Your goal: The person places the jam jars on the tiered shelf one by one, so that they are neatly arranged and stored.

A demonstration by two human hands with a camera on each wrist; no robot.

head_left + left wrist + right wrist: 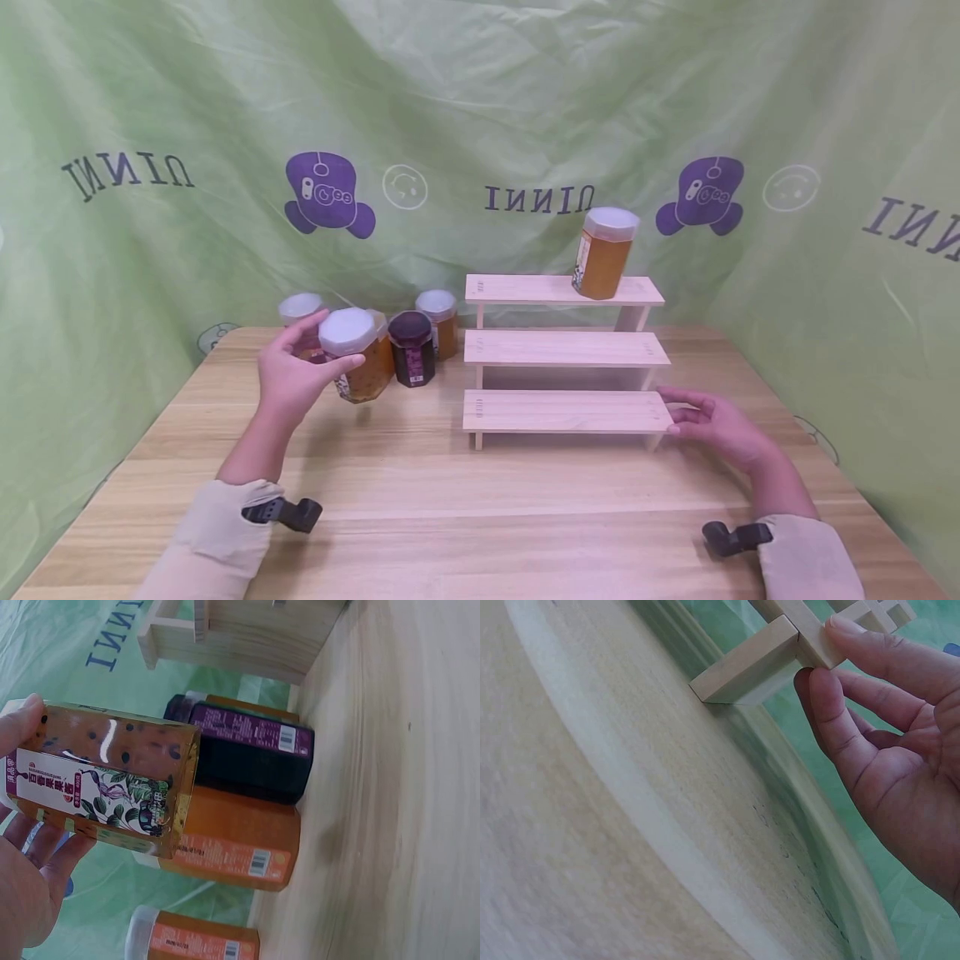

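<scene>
Between thumb and fingers, my left hand (291, 379) grips a white-lidded jar (360, 367) of amber contents with dark specks. In the left wrist view this jar (105, 776) is held clear of the table, its flowered label showing. My right hand (716, 427) pinches the right end of the lowest shelf board (566, 412) of a three-step wooden rack. The right wrist view shows the thumb and fingers of my right hand (892, 720) at the board's corner (814, 645).
An amber jar (602, 254) stands on the top step (525, 288). Left of the rack, a dark jar (412, 350), an amber jar (444, 325) and a white-lidded jar (300, 307) stand on the wooden table (480, 517). A green printed cloth (480, 100) hangs behind.
</scene>
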